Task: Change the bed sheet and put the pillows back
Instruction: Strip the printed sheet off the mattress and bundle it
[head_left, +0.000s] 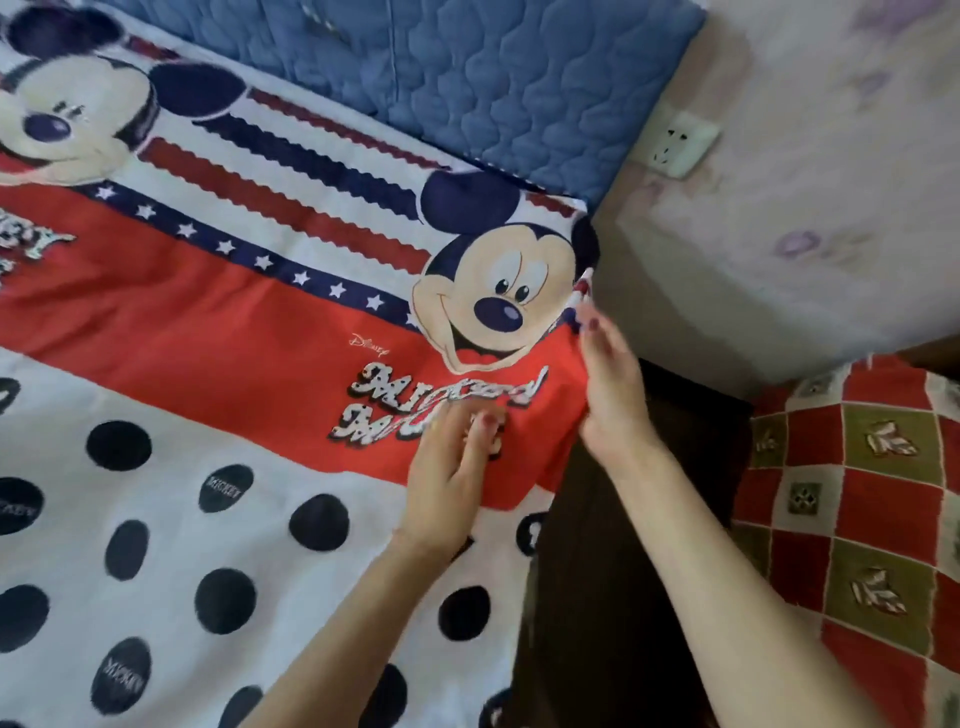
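Bed sheet (218, 322) spread flat over the bed, red band running lengthwise from left edge toward the right corner, cartoon mouse face near that corner. Left hand (449, 467) pressed flat on the red band, fingers straight, grip open. Right hand (610, 384) at the sheet's right edge (fingers blurred), grip on the hem or not: cannot tell. Blue quilted pad (467, 67) bare beyond the sheet's far edge. Dark gap between bed and checked cloth (852, 499) at right; wall socket (680, 143) above.
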